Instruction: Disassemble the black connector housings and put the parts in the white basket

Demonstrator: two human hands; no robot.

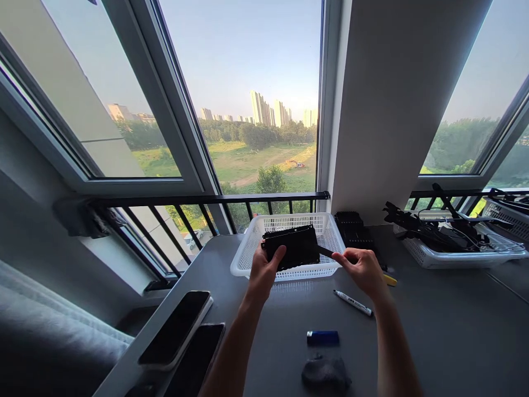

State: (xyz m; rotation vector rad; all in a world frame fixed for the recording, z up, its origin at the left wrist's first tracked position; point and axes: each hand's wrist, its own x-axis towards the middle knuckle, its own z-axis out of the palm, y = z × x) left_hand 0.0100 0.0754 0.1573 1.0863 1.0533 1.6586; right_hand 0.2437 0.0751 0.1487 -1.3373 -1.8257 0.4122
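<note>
My left hand (266,267) is closed on the left end of a flat black rectangular panel (295,248), its thumb lying across the front face. The panel is held tilted above a white plastic basket (243,264), whose inside it partly hides. From the panel's right side a thin black strip (325,251) runs to my right hand (363,267), which pinches its outer end. Whether the strip is fixed to the panel or only touches it, I cannot tell.
Right of the basket stand stacked black parts (353,229). A second white basket (458,256) holds black pieces and cables. A marker (353,303), a blue lighter-like object (323,338), a dark lump (325,375) and two phones (177,328) lie on the grey table (454,342).
</note>
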